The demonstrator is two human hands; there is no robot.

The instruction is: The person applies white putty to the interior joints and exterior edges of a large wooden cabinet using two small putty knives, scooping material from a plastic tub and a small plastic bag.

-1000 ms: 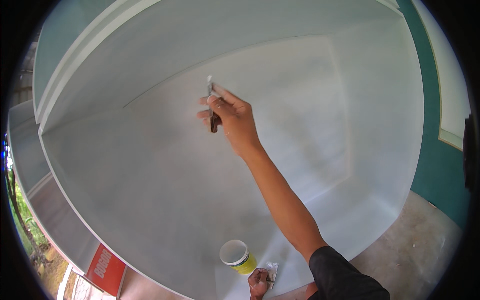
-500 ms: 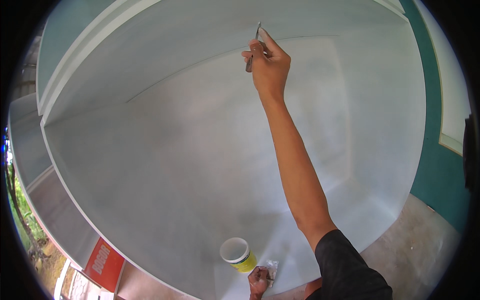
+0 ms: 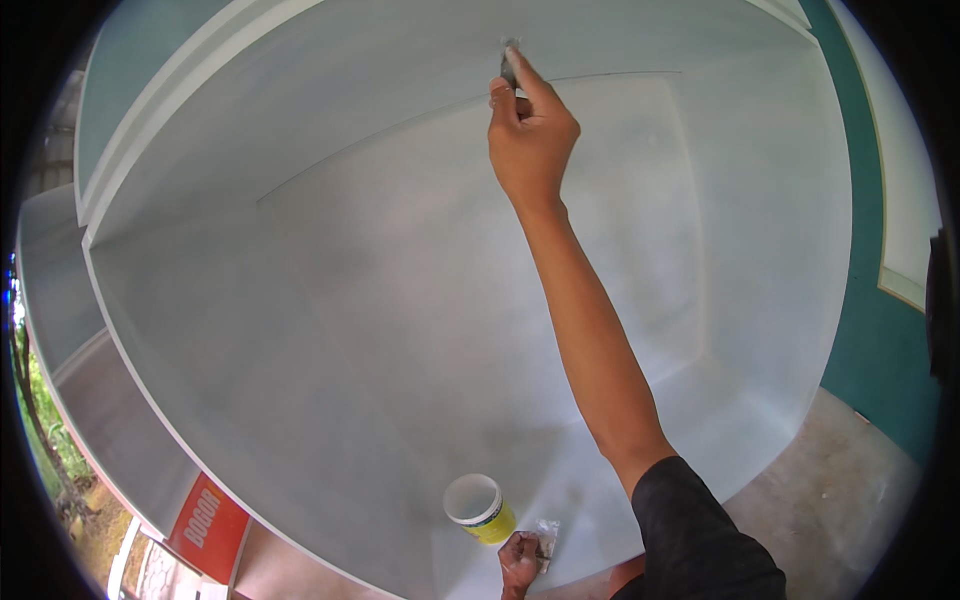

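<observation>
My right hand reaches up with the arm stretched out and grips a small dark-handled scraper-like tool. The tool's tip touches the white panel near the upper inner seam of a large white cabinet. At the bottom edge of the view, my left hand holds a small yellow tub with white paste inside. A crumpled bit of clear plastic sits against the same hand.
The white cabinet's walls curve around the whole view. A teal wall stands at the right, with bare concrete floor below it. A red sign and greenery lie at the lower left.
My right hand has moved up and to the right along the panel with the tool, from mid-panel to the upper seam. The left hand and tub have stayed in place.
</observation>
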